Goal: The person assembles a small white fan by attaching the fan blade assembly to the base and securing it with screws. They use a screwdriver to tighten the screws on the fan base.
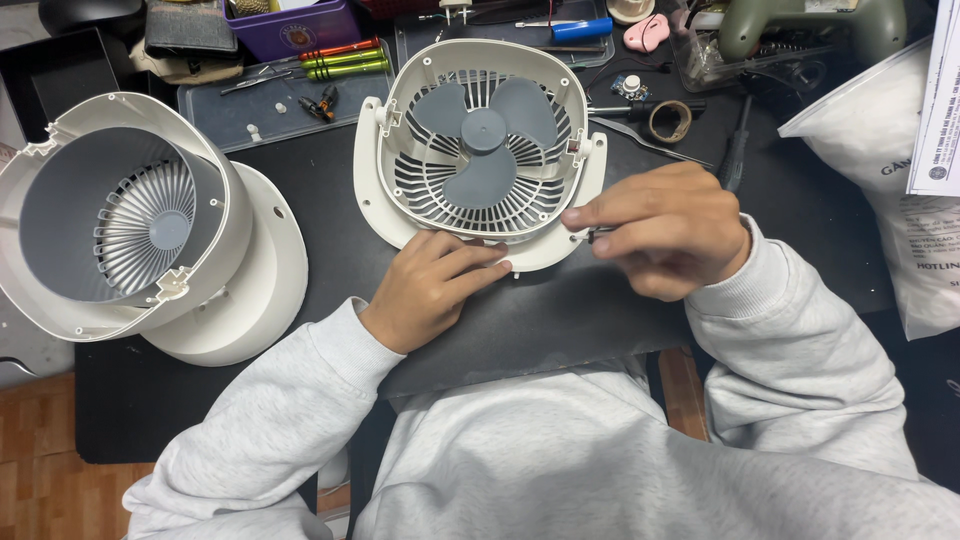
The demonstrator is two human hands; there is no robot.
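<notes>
the open white fan frame (480, 150) with grey blades, lying just beyond both hands, is judged light, stiff but brittle plastic, best gripped by its thick rim, where the left hand (435, 285) rests flat while the right hand (665, 230) pinches a small dark tool (598, 234).

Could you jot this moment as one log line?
left hand: steadies fan body rim | right hand: pinches small tool at rim | fan housing: apart, left
</notes>
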